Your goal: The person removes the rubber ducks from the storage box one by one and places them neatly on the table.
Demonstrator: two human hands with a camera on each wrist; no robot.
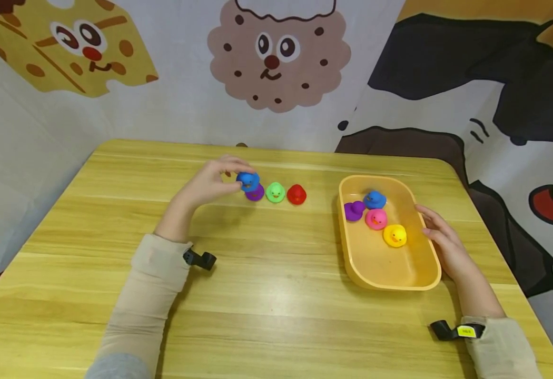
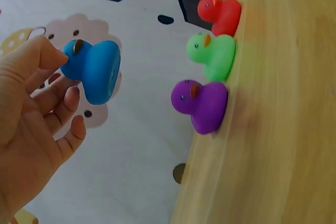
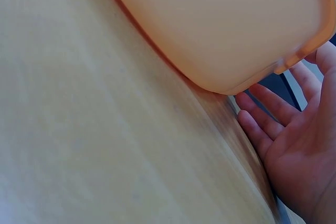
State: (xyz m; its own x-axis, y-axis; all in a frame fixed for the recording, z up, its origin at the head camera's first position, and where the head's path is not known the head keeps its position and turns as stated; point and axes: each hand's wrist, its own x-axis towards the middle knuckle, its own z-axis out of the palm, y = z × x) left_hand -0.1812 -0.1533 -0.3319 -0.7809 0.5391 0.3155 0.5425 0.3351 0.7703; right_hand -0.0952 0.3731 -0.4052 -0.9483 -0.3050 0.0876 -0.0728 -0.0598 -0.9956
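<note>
My left hand (image 1: 212, 181) pinches a blue rubber duck (image 2: 100, 72) between thumb and fingers, lifted off the table. In the head view that duck partly overlaps a purple duck (image 1: 255, 193). Beside it a green duck (image 1: 275, 192) and a red duck (image 1: 297, 195) continue the row on the tabletop. At the right, my right hand (image 1: 449, 247) holds the side of a yellow-orange plastic bin (image 1: 390, 285), thumb over the rim. Its lower fingers (image 3: 270, 106) extend loosely beside the outer wall in the right wrist view.
Inside the bin sit another blue duck (image 1: 375, 200), another purple duck (image 1: 354, 211), a pink duck (image 1: 376, 219) and a yellow duck (image 1: 395, 236). The wooden table (image 1: 267, 316) ends close to a cartoon-printed cloth backdrop (image 1: 177, 116).
</note>
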